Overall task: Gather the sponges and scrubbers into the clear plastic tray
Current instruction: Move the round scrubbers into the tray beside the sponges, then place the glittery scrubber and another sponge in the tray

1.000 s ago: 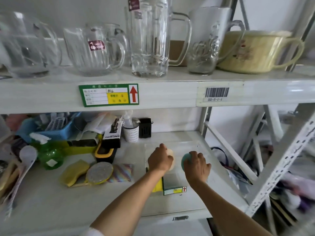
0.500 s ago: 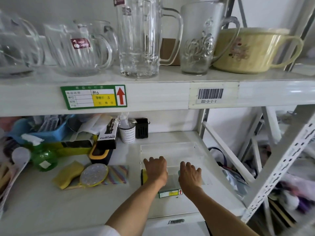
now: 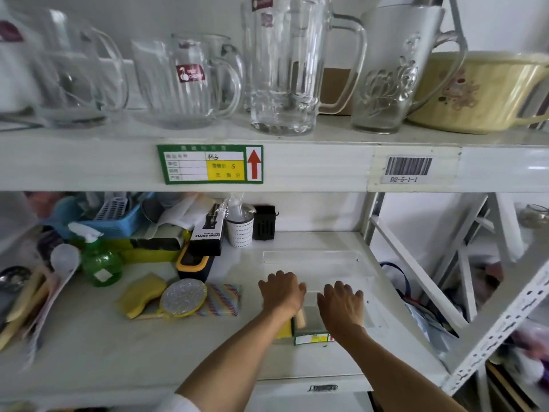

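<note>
Clear plastic tray on the shelf – left hand and right hand rest inside, palms down – whether either grips anything is hidden; yellow sponge well left

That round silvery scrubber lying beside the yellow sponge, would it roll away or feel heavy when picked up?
The round scrubber lies flat, overlapping the yellow sponge, so it probably won't roll. It looks thin and padded, likely light and a bit squashy. Its glittery face may feel rough, so slipping seems unlikely.

Both hands, left hand and right hand, rest palm-down over the clear tray.
</note>
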Action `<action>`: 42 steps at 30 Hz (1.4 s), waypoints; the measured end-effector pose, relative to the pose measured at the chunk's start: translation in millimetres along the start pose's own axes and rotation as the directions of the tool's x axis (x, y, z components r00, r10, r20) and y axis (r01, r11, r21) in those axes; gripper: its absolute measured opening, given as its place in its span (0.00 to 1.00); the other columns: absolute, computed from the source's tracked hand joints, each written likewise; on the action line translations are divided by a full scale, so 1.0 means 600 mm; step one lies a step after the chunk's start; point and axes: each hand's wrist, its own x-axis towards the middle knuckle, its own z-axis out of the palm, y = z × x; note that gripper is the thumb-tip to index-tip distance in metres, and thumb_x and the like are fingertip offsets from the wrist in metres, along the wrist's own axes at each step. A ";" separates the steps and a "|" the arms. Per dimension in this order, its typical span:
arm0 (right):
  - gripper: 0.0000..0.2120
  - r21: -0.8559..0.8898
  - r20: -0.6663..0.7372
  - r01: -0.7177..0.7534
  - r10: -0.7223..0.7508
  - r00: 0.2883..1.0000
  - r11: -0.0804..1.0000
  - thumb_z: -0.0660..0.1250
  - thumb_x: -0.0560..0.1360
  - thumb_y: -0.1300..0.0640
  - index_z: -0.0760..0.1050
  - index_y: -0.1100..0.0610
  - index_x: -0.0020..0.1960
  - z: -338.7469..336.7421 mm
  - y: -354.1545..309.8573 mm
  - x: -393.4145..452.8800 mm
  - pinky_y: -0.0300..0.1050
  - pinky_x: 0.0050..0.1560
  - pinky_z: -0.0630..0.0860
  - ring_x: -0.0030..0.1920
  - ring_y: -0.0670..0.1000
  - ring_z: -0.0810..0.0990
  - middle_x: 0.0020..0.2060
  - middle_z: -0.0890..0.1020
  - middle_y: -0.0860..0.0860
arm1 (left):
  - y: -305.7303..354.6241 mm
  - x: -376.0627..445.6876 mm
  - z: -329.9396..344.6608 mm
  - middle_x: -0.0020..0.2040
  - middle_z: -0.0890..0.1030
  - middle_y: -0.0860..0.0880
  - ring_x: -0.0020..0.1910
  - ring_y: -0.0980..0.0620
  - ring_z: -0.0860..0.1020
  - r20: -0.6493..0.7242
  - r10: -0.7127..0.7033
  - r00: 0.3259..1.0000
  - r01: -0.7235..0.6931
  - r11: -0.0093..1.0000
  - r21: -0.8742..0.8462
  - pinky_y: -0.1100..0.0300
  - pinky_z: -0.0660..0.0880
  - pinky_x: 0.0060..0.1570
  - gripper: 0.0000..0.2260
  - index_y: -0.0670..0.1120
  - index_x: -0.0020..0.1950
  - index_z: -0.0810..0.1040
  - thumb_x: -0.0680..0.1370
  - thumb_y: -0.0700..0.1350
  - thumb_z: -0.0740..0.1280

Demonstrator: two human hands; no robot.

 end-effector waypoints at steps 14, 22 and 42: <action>0.07 0.352 -0.226 0.373 -0.308 0.924 0.859 0.62 0.75 0.55 0.79 0.55 0.47 -0.053 -0.277 0.013 0.52 0.47 0.72 0.46 0.59 0.81 0.43 0.82 0.55 | -0.299 -0.027 -0.062 0.46 0.84 0.44 0.46 0.44 0.81 -0.273 -0.301 0.914 0.095 0.812 -0.576 0.54 0.74 0.47 0.09 0.45 0.46 0.81 0.78 0.45 0.61; 0.18 0.428 0.160 0.251 -0.346 0.924 0.868 0.59 0.77 0.48 0.70 0.55 0.65 -0.018 -0.406 0.006 0.54 0.61 0.69 0.61 0.59 0.76 0.60 0.75 0.55 | -0.478 -0.061 -0.083 0.55 0.79 0.36 0.55 0.37 0.78 -0.227 -0.586 0.777 0.396 0.738 -0.546 0.48 0.74 0.53 0.10 0.38 0.55 0.77 0.78 0.42 0.62; 0.24 0.336 0.331 0.077 -0.194 0.923 0.939 0.60 0.75 0.43 0.68 0.57 0.65 0.029 -0.476 0.029 0.56 0.64 0.67 0.64 0.59 0.72 0.62 0.74 0.57 | -0.558 -0.010 -0.074 0.69 0.68 0.42 0.67 0.41 0.68 -0.186 -0.455 0.871 0.443 0.891 -0.101 0.47 0.70 0.60 0.23 0.47 0.72 0.66 0.77 0.50 0.61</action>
